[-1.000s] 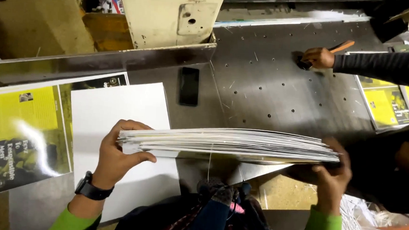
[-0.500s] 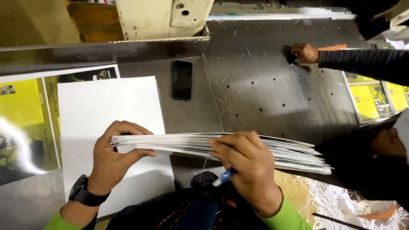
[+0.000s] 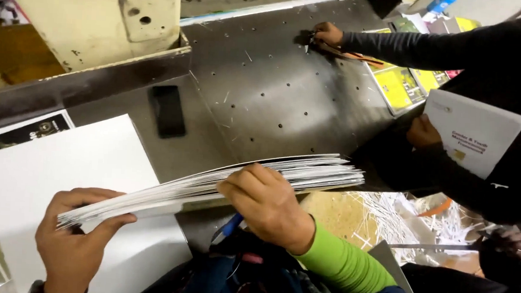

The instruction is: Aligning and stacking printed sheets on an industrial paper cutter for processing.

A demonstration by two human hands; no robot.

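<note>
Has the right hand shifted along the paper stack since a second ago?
Yes. The right hand moved from the paper stack's right end to its middle, toward the left hand.

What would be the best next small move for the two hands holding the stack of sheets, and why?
Probably lower the stack of sheets onto the white pile and square it. The left hand pinches one end and the right hand grips the middle, while the far end fans out, unsupported, over the metal table.
</note>
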